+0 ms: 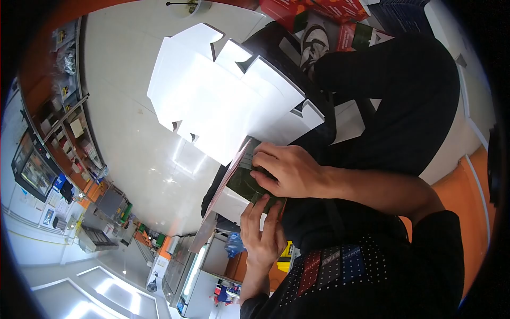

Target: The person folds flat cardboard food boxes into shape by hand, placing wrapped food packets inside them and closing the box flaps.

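My right hand (pixel 292 169) reaches in from the right. Its fingers and thumb are curled onto the dark green panel (pixel 240 182) of a printed carton. From below, my left hand (pixel 261 236) presses its fingertips on the same panel near its lower edge, a short way from the right thumb. A thin pinkish panel (pixel 204 238) of the carton slants down to the left, with a white flap beside it. Beyond the hands spreads a large white cardboard sheet (pixel 212 90) with notched edges, overlapping the carton's top end in this view.
My bent legs in black trousers (pixel 393 101) and a shoe (pixel 314 47) lie at upper right. Red and green printed cartons (pixel 348 37) are at the top edge. Shelves (pixel 69 133) with goods line the left. A yellow object (pixel 285 256) is near my left forearm.
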A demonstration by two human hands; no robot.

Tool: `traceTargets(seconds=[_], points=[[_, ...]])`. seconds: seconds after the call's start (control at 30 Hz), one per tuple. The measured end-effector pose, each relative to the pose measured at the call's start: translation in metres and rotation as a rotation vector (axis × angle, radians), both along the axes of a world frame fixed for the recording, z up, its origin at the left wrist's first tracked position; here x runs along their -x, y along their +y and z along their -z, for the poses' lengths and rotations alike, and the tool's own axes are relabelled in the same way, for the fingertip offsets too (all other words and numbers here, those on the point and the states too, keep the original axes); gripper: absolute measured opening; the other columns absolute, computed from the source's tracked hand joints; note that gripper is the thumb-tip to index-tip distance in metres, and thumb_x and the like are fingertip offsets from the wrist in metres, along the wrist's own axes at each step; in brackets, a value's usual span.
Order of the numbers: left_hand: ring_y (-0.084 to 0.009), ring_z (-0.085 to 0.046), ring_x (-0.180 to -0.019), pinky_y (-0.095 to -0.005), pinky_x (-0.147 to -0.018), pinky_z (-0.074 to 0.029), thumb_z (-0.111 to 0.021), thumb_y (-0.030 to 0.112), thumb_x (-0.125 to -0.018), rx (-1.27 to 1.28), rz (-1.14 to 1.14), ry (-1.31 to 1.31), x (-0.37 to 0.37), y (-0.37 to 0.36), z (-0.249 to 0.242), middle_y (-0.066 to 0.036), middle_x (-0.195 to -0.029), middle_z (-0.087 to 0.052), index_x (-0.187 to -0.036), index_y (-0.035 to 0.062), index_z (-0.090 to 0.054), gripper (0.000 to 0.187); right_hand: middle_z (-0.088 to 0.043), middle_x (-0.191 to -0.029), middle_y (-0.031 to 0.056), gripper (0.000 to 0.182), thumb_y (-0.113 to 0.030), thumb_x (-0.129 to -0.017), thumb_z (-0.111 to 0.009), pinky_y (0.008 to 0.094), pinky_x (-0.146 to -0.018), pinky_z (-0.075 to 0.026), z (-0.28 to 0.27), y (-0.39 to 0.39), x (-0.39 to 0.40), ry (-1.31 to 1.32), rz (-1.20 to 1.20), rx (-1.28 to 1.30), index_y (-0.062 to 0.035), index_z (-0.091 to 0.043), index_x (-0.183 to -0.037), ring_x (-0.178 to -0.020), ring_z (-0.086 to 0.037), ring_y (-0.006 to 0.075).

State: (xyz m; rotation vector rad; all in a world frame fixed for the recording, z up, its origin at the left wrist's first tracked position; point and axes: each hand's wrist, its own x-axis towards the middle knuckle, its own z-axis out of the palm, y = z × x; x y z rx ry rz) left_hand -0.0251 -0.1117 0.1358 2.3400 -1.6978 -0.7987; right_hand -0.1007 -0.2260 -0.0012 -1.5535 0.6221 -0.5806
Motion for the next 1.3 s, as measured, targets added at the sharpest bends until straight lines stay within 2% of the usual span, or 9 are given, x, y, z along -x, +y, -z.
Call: traceTargets(seconds=[0.07, 0.17, 0.37, 0.77, 0.87, 0.97, 1.3], points=[[-0.0405, -0.059, -0.114, -0.0481, -0.098, -0.048, -0.055, -0.011, -0.068, -0.001, -0.003, -0.005, 0.0003, 0.0007, 0.0005, -0.023, -0.126, -0.059, -0.111, -0.0012, -0.071, 0.047, -0.06, -0.077, 0.0123, 0.018, -0.015, -0.085, -0.073, 0.0389, -0.055, -0.053, 0.0006, 0.0014, -0.0011, 0.0, 0.027, 0.004, -0.003, -0.059, -0.085, -0.063, -0.064, 0.0307], [-0.0403, -0.059, -0.115, -0.0481, -0.098, -0.048, -0.055, -0.011, -0.068, 0.004, -0.018, 0.007, 0.0014, -0.0007, 0.0005, -0.023, -0.126, -0.059, -0.111, -0.0012, -0.071, 0.047, -0.066, -0.093, 0.0131, 0.018, -0.014, -0.086, -0.073, 0.0375, -0.057, -0.055, 0.0018, 0.0016, 0.0022, 0.042, -0.043, -0.023, -0.0027, -0.06, -0.092, -0.068, -0.067, 0.0305], [-0.0404, -0.059, -0.116, -0.0476, -0.098, -0.048, -0.055, -0.01, -0.069, -0.012, -0.035, 0.007, 0.0021, 0.0007, 0.0002, -0.023, -0.128, -0.059, -0.11, -0.0008, -0.071, 0.046, -0.066, -0.093, 0.0126, 0.019, -0.014, -0.086, -0.073, 0.038, -0.058, -0.054, 0.0008, 0.0011, 0.0016, 0.058, -0.057, -0.081, -0.0023, -0.059, -0.091, -0.068, -0.067, 0.0309], [-0.0409, -0.059, -0.116, -0.0475, -0.098, -0.048, -0.055, -0.01, -0.069, -0.016, -0.052, 0.013, 0.0034, 0.0033, 0.0003, -0.023, -0.129, -0.059, -0.112, -0.0001, -0.071, 0.047, -0.068, -0.094, 0.0116, 0.015, -0.011, -0.085, -0.072, 0.0368, -0.06, -0.055, 0.0026, 0.0013, 0.0002, -0.022, -0.023, -0.029, -0.0024, -0.061, -0.091, -0.07, -0.068, 0.0297], [-0.0411, -0.059, -0.116, -0.0474, -0.098, -0.048, -0.055, -0.01, -0.068, -0.01, -0.059, 0.017, 0.0038, 0.0021, 0.0002, -0.023, -0.129, -0.058, -0.112, 0.0002, -0.071, 0.047, -0.064, -0.078, 0.0114, 0.015, -0.014, -0.087, -0.072, 0.0368, -0.053, -0.052, 0.0038, 0.003, -0.002, -0.026, 0.007, -0.061, -0.003, -0.061, -0.087, -0.062, -0.066, 0.028], [-0.0412, -0.059, -0.116, -0.0472, -0.098, -0.048, -0.055, -0.011, -0.068, -0.006, -0.062, 0.016, 0.0042, 0.0024, 0.0008, -0.023, -0.13, -0.058, -0.112, 0.0004, -0.071, 0.048, -0.065, -0.081, 0.0117, 0.015, -0.014, -0.087, -0.072, 0.037, -0.055, -0.053, 0.0016, -0.0008, -0.0006, -0.015, -0.026, -0.142, -0.0024, -0.063, -0.089, -0.066, -0.067, 0.0283], [-0.0407, -0.059, -0.116, -0.047, -0.098, -0.048, -0.057, -0.012, -0.068, -0.018, -0.068, 0.018, 0.0044, 0.0021, -0.0006, -0.023, -0.13, -0.058, -0.112, 0.0008, -0.071, 0.048, -0.065, -0.093, 0.0128, 0.018, -0.015, -0.087, -0.071, 0.0404, -0.061, -0.054, 0.0002, -0.0024, -0.0001, -0.011, -0.063, -0.172, -0.002, -0.065, -0.097, -0.073, -0.068, 0.0303]])
